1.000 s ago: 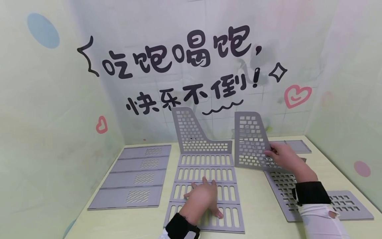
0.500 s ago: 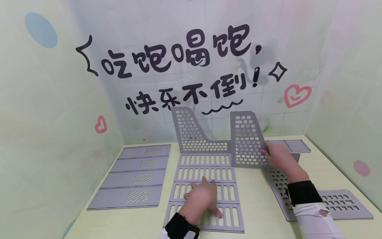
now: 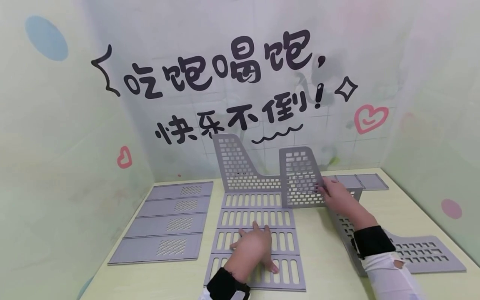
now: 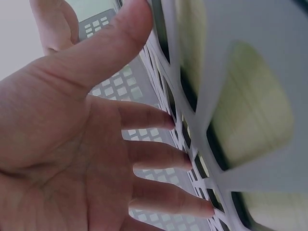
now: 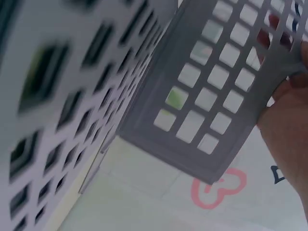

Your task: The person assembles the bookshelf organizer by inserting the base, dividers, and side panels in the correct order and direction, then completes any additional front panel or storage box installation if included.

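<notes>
With fingers spread, my left hand (image 3: 253, 248) presses on a flat grey slotted panel (image 3: 277, 286) made of several hinged-looking sections. In the left wrist view its fingertips (image 4: 180, 161) touch the slotted surface. At the panel's far end stands an upright perforated side panel (image 3: 240, 171), tall at left and low at right. My right hand (image 3: 343, 202) pinches the sloping edge of a similar perforated panel (image 3: 303, 183), held upright. Its left edge overlaps the standing panel's right end in the head view. In the right wrist view the held panel (image 5: 207, 101) shows its grid of openings.
A grey sectioned panel (image 3: 161, 227) with slanted cuts lies at left. Another perforated panel (image 3: 420, 254) lies under the right forearm, and a narrow panel (image 3: 371, 182) lies at back right. Printed cloth walls (image 3: 187, 41) enclose the table's back and sides.
My right hand has moved left with the perforated panel, bringing it across the right end of the standing panel. The left hand has stayed on the slotted panel.
</notes>
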Demonstrator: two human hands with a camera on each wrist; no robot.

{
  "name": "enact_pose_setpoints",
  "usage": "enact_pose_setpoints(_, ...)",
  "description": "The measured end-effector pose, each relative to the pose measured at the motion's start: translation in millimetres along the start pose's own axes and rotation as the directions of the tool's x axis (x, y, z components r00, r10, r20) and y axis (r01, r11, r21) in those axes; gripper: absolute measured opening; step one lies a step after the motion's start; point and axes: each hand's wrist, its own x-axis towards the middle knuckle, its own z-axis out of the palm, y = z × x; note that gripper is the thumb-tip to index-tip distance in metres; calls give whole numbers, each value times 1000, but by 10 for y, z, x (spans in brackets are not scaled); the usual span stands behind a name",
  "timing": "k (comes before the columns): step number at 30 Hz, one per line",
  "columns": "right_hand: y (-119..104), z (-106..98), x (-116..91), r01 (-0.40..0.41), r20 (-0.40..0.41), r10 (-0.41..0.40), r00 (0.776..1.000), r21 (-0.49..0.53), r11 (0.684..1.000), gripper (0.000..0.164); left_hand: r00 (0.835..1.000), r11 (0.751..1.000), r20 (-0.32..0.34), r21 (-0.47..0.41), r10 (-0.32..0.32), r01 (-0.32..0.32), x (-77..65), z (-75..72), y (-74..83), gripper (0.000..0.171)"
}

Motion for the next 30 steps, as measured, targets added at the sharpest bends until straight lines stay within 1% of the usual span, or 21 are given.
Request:
enact_pose_setpoints(3, -33, 23, 21, 41, 12, -42, 999, 21, 999, 33, 1000, 1000, 3, -6, 3, -3, -3, -11, 3, 127)
enact_pose_setpoints(5, -44, 3, 21, 42, 16, -42, 999, -4, 999, 33, 1000, 1000, 4, -11, 3, -3, -3, -13, 4, 127)
enact_pose_setpoints(8, -19, -93, -18, 7, -8, -8, 1000, -115, 993, 34, 1000, 1000, 8, -20, 4, -4, -10, -10, 3, 127)
enact_pose_setpoints(12, 117, -295, -133, -90, -42, 83, 996, -225, 970, 36, 1000, 999, 10, -35, 3, -3, -15, 18, -1, 127)
enact_pose_setpoints(14, 212, -394, -199, -127, -35, 122, 992, -225, 966, 34, 1000, 999, 8, -32, 6, -5, -11, 32, -1, 127)
enact_pose_setpoints(16, 308, -472, -254, -139, -20, 137, 990, -207, 969, 33, 1000, 1000, 4, -29, 9, -8, 1, 41, -2, 127)
enact_pose_setpoints(20, 421, -556, -304, -120, 22, 125, 992, -152, 981, 28, 1000, 999, -4, -32, 8, -8, 27, 52, -8, 128)
enact_pose_setpoints(23, 409, -552, -288, -124, 51, 131, 990, -126, 984, 27, 1000, 999, -7, -34, 7, -8, 38, 53, -13, 129)
enact_pose_setpoints(27, 329, -492, -235, -132, 82, 143, 986, -131, 983, 30, 1000, 999, -10, -34, 6, -7, 35, 43, -9, 129)
enact_pose_setpoints(30, 276, -456, -207, -132, 90, 146, 985, -146, 980, 28, 1000, 999, -13, -31, 7, -7, 30, 32, 0, 129)
